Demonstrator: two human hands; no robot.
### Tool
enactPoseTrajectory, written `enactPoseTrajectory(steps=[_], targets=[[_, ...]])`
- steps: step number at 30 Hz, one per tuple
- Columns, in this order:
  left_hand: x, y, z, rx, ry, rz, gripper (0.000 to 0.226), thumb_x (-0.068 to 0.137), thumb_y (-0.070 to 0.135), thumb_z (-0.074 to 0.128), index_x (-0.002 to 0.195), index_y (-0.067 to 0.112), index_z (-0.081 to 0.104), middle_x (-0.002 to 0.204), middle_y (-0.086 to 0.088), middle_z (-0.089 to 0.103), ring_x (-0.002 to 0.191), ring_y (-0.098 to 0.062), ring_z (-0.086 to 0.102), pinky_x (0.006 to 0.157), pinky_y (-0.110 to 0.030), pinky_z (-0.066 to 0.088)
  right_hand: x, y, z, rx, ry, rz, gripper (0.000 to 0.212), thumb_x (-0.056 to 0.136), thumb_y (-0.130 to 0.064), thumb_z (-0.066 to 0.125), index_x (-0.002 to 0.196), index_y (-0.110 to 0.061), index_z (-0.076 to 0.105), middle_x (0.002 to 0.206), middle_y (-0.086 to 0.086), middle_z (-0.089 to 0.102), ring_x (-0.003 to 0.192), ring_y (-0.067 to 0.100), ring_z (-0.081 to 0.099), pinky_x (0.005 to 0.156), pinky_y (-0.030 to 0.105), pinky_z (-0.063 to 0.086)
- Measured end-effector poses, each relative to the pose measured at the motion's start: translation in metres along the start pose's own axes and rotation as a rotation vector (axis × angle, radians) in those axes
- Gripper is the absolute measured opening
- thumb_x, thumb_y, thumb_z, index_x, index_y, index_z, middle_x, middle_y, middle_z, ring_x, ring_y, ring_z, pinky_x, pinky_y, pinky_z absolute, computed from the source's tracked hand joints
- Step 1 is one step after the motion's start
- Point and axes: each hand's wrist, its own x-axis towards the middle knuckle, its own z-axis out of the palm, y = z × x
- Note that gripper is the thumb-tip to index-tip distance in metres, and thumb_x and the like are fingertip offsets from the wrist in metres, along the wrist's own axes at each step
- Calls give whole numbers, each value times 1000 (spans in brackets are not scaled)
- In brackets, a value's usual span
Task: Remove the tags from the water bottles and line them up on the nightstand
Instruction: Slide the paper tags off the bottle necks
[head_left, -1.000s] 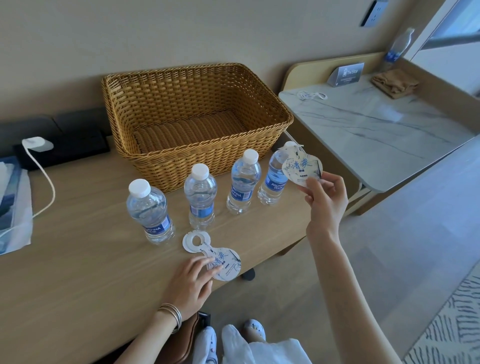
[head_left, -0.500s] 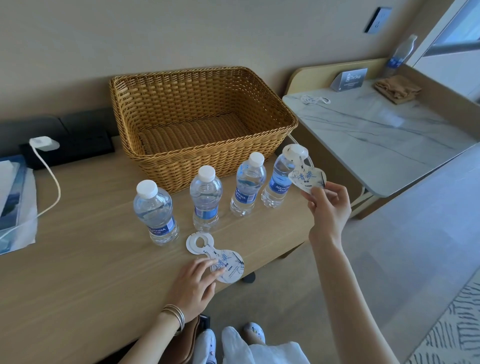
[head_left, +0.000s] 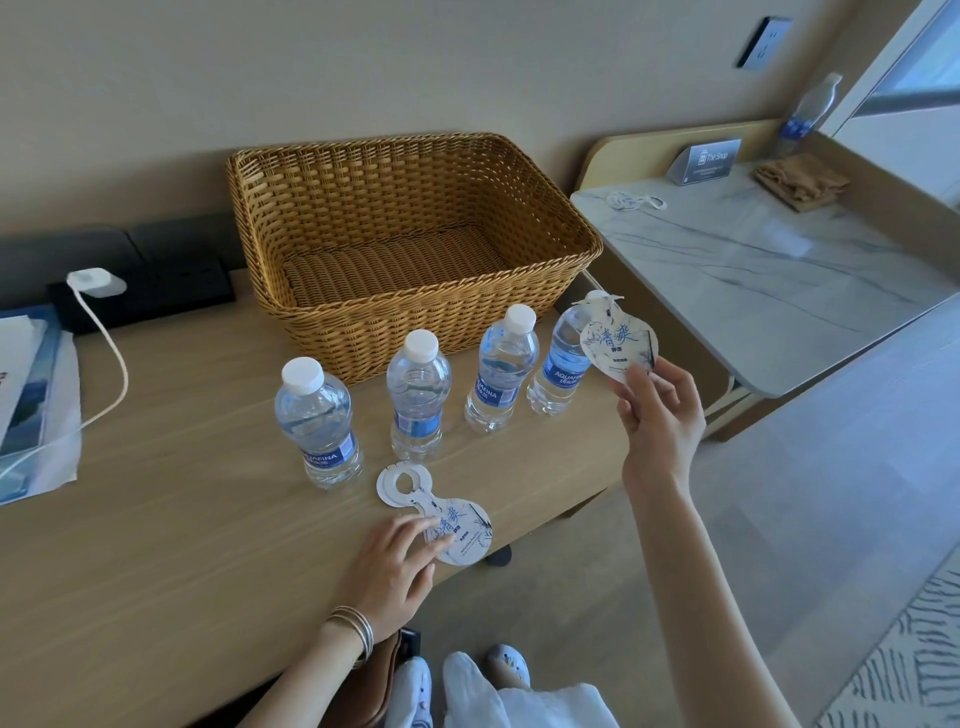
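I am watching my right hand (head_left: 660, 410) pinching the lower edge of a tag (head_left: 618, 340) between thumb and fingertips. The tag is flat white card with blue brushed lettering, rounded like a pear, and its top is sitting at the cap of the bottle (head_left: 558, 374) just beyond the pinch. Further out from the grip on that side, three more bottles (head_left: 418, 395) are standing in a row, clear ribbed plastic with white caps and blue labels, each apart from the next. Nearer me than the grip, my left hand (head_left: 392, 566) is resting with relaxed, nearly straight fingers on a loose tag (head_left: 441, 514) lying flat, its round hole pointing towards the row.

All of this is sitting on a pale wood-grain table (head_left: 156, 519). Beyond the bottles a woven wicker basket (head_left: 415, 332) is standing against a beige wall. On the far side of the grip from the row, a marble-topped stand (head_left: 753, 270) is carrying a small sign (head_left: 706, 161), a folded brown cloth (head_left: 802, 179) and another bottle. A white charger (head_left: 96, 280) is sitting well off past the row's far end.

Against half a second ago, both hands are keeping their holds; the white cap that showed through the tag's ring is now covered by the card.
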Motion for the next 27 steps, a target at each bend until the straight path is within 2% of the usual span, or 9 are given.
enactPoseTrajectory(steps=[10, 15, 19, 22, 27], targets=[[1, 1, -2, -6, 1, 8, 41, 83, 22, 49, 122, 29, 61, 123, 2, 56, 115, -16, 48, 96, -28, 38, 21, -19, 8, -50, -46, -110, 31, 86, -19, 65, 115, -9, 60, 87, 1, 70, 74, 15, 66, 61, 17, 51], [0, -1, -1, -7, -5, 1, 42, 83, 22, 49, 123, 30, 60, 122, 3, 56, 114, -16, 49, 94, -31, 41, 18, -24, 6, -99, -119, -108, 13, 86, -13, 65, 95, -21, 63, 76, -1, 65, 70, 14, 61, 55, 15, 47], [0, -1, 0, -4, -4, 7, 42, 82, 21, 49, 122, 30, 60, 122, 2, 57, 113, -17, 50, 93, -32, 43, -7, -2, -20, -234, -297, 28, 15, 85, -3, 61, 82, -18, 61, 75, 1, 64, 59, 11, 55, 49, 15, 43], [-1, -2, 1, 2, 5, 10, 42, 82, 20, 49, 122, 30, 60, 123, 2, 56, 113, -17, 49, 95, -31, 41, -32, 28, -44, -299, -465, 230, 14, 80, -6, 64, 75, -19, 60, 72, 0, 65, 57, 10, 52, 50, 17, 40], [0, 1, 0, 23, 14, 12, 41, 83, 19, 48, 121, 28, 61, 123, 1, 57, 113, -18, 49, 98, -32, 41, -60, 86, -59, -499, -483, 509, 7, 85, 1, 60, 88, -5, 60, 84, 14, 66, 55, 9, 64, 50, 16, 49]])
